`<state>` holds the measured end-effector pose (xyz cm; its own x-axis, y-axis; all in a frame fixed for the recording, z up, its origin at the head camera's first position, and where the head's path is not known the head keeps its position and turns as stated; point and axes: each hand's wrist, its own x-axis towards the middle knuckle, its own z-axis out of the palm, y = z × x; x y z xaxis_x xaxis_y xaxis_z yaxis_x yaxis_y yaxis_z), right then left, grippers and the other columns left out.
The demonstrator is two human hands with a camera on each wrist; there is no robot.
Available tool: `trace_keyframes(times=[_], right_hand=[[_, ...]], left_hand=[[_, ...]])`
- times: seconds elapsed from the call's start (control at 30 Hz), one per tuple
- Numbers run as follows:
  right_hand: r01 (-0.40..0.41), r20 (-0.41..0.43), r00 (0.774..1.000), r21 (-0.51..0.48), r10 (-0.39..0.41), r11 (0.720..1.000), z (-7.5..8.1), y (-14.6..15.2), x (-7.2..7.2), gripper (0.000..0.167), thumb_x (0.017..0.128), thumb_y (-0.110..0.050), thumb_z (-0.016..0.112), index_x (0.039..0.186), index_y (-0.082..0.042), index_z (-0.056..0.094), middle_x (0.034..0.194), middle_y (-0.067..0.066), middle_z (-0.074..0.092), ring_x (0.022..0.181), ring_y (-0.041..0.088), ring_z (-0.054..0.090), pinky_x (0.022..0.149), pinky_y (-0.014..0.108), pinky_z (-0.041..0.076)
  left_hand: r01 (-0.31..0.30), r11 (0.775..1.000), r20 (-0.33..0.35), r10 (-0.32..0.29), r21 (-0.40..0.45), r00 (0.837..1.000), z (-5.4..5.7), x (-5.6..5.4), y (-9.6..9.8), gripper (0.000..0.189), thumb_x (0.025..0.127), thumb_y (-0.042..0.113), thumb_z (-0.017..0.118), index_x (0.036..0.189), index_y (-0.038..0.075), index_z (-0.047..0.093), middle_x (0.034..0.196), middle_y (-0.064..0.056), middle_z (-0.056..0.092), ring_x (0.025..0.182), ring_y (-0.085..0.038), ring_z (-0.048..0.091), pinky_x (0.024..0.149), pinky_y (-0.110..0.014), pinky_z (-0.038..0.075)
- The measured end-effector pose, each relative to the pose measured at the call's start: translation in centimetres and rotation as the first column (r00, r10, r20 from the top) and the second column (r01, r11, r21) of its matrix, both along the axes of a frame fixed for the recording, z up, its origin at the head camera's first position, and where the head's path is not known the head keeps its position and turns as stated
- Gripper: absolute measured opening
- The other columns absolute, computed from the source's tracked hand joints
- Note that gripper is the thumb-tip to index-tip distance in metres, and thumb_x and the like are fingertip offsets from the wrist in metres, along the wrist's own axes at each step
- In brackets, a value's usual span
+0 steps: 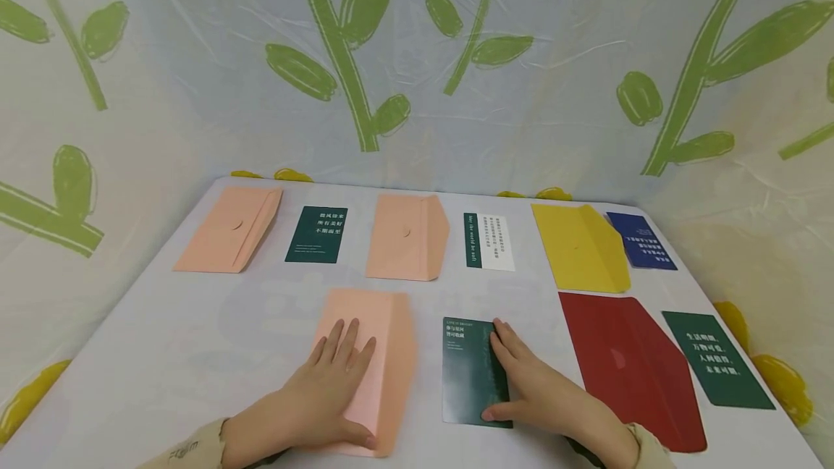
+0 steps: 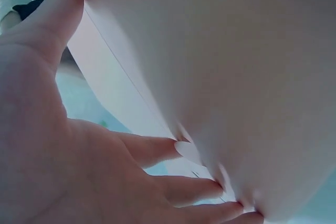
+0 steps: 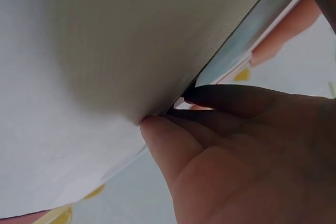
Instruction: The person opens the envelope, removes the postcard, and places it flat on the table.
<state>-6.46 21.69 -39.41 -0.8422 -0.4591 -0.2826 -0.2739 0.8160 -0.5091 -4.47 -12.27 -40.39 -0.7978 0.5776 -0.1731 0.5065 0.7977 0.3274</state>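
My left hand (image 1: 329,389) lies with straight, spread fingers on a peach envelope (image 1: 399,360) at the table's near middle, whose pointed flap faces right. In the left wrist view, the thumb and fingertips (image 2: 205,187) press against the pale paper. Just right of this envelope is a dark green card (image 1: 472,382) with white print at its top left. My right hand (image 1: 537,389) touches the card's right side, fingers extended near the upper corner and thumb by the lower one. The right wrist view has those fingertips (image 3: 157,129) right at an edge.
Beyond the hands lie two more peach envelopes (image 1: 224,230), a green card (image 1: 317,235), a green-and-white card (image 1: 490,241), a yellow envelope (image 1: 576,248) and a blue card (image 1: 641,241). A red envelope (image 1: 635,375) and another green card (image 1: 717,360) are at right. Flowered cloth (image 1: 554,93) surrounds the white table.
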Motion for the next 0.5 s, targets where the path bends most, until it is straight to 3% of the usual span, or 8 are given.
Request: trace_keyframes(times=[0.2,0.5], right_hand=[[-0.031,-0.019,0.999,-0.011,0.031,0.999,0.0,-0.7,-0.1,0.115,0.074,-0.060,0.078,0.153,0.006,0.026,0.164,0.019,0.011,0.149,0.039,0.014,0.109,0.052,0.033],[-0.067,-0.047,0.997,0.019,0.068,0.998,-0.2,-2.3,-0.2,0.114,0.076,-0.060,0.077,0.152,0.008,0.026,0.164,0.020,0.011,0.149,0.039,0.013,0.109,0.052,0.035]], left_hand=[[-0.002,1.000,-0.007,0.002,0.030,1.000,-0.1,0.4,-1.5,0.123,0.068,0.078,0.067,0.155,0.001,0.026,0.160,-0.031,0.006,0.145,-0.053,0.003,0.111,-0.067,0.018],[-0.060,0.997,-0.033,0.061,0.048,0.998,-0.4,1.1,-4.0,0.124,0.065,0.082,0.067,0.155,0.004,0.030,0.161,-0.027,0.011,0.146,-0.050,0.008,0.110,-0.067,0.021]])
